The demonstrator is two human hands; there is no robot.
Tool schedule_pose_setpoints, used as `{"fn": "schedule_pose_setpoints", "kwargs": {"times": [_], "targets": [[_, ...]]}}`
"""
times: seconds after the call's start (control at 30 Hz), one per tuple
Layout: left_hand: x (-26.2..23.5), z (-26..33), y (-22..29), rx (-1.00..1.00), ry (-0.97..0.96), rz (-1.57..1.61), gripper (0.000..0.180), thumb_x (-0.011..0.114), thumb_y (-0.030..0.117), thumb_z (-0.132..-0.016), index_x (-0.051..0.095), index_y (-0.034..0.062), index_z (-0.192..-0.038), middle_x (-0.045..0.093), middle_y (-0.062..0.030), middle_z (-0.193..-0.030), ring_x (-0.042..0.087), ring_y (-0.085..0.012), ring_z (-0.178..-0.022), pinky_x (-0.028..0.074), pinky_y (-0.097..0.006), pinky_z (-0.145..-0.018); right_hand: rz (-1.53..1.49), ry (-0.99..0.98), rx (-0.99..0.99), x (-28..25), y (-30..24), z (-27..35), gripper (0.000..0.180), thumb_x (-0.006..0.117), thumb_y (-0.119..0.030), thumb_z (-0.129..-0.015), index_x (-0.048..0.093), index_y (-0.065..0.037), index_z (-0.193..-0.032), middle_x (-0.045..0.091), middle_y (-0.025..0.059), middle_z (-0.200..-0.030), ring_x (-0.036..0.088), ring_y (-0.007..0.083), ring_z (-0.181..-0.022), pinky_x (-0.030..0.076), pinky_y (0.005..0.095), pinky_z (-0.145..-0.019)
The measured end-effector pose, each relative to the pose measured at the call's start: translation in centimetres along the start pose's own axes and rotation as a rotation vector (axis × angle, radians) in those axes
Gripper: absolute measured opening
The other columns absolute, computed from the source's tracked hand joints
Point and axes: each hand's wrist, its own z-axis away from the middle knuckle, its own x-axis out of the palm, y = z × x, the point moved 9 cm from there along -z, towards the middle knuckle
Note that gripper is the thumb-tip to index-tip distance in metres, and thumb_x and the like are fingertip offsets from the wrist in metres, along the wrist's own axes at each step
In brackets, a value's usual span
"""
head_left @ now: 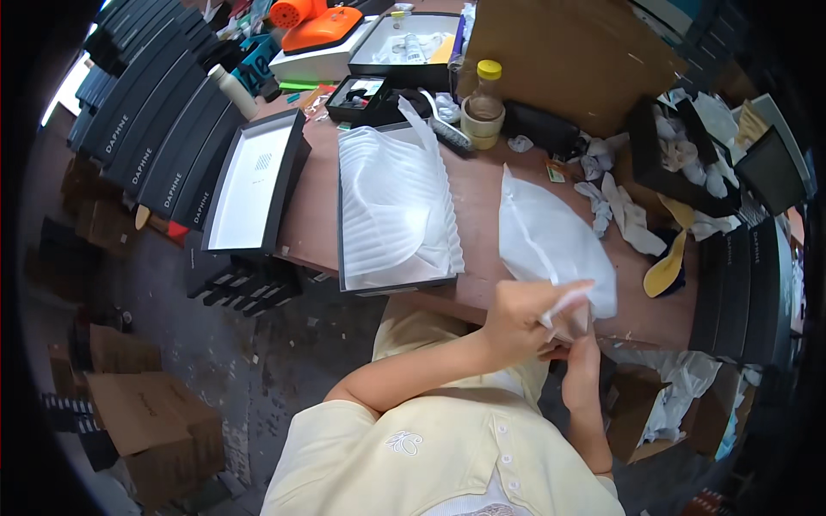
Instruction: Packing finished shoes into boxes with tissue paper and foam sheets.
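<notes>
**A:** What are the hands doing?

**B:** Both meet at the near edge of a wooden table (pixel 482 198). The left hand (pixel 516 314) is curled shut, pinching the near corner of a white translucent bag (pixel 551 241). The right hand (pixel 581 365) sits just below it, fingers pointing up and touching the same corner — how tightly it grips, I cannot tell.

**A:** Where does the bag lie?

**B:** On the right part of the table, reaching from the hands toward the far side.

**A:** And around it?

**B:** Just left of the bag is an open black box (pixel 396 211) lined with ribbed white foam wrap. Further left, a black lid (pixel 254 185) with a white inside overhangs the table's left end. On the far side stands a bottle with a yellow cap (pixel 487 90) — crumpled white paper (pixel 624 215) lies scattered to the right.
</notes>
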Motion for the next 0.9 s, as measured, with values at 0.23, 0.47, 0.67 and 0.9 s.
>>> {"fn": "schedule_pose_setpoints", "kwargs": {"times": [0.23,0.47,0.67,0.9], "targets": [[-3.9,-5.3,-4.4,-0.308,0.406,0.466,0.031,0.043,0.026,-0.099,0.056,0.0035,-0.082,0.054,-0.0010,-0.070,0.048,-0.0084,-0.056,0.041,-0.021,-0.055,1.198,-0.225,-0.761,3.4,-17.1,1.5,0.012,0.069,-0.016,-0.070,0.064,-0.010,-0.080,0.057,0.0050,-0.076,0.058,0.0237,-0.065,0.046,0.0342,-0.055],[0.8,-10.6,-1.1,-0.414,-0.447,1.011,0.034,0.049,0.032,-0.095,0.052,0.0054,-0.074,0.049,0.0027,-0.067,0.044,-0.0029,-0.062,0.036,-0.019,-0.057,0.627,-0.132,-0.723,1.9,-14.8,-5.5,0.093,0.084,-0.031,-0.060,0.036,-0.002,-0.134,0.042,0.0230,-0.130,0.041,0.0380,-0.122,0.035,0.0495,-0.101],[2.6,-7.9,-3.0,-0.542,-0.446,0.863,0.033,0.049,0.033,-0.096,0.050,0.0046,-0.080,0.049,0.0027,-0.075,0.041,-0.0024,-0.066,0.034,-0.019,-0.059,0.426,-0.119,-0.700,3.4,-10.7,-6.1,0.091,0.082,-0.023,-0.054,0.037,0.001,-0.130,0.047,0.0209,-0.124,0.043,0.0382,-0.120,0.027,0.0483,-0.105],[-13.4,-3.3,0.5,-0.076,0.193,-0.575,0.037,0.054,0.014,-0.086,0.051,-0.0014,-0.119,0.059,-0.0155,-0.108,0.057,-0.0273,-0.103,0.042,-0.040,-0.092,0.003,0.083,-0.325,-7.9,-3.8,-6.4,0.080,0.072,-0.020,-0.060,0.038,0.005,-0.129,0.053,0.0133,-0.118,0.055,0.0280,-0.107,0.041,0.0410,-0.095]]}}
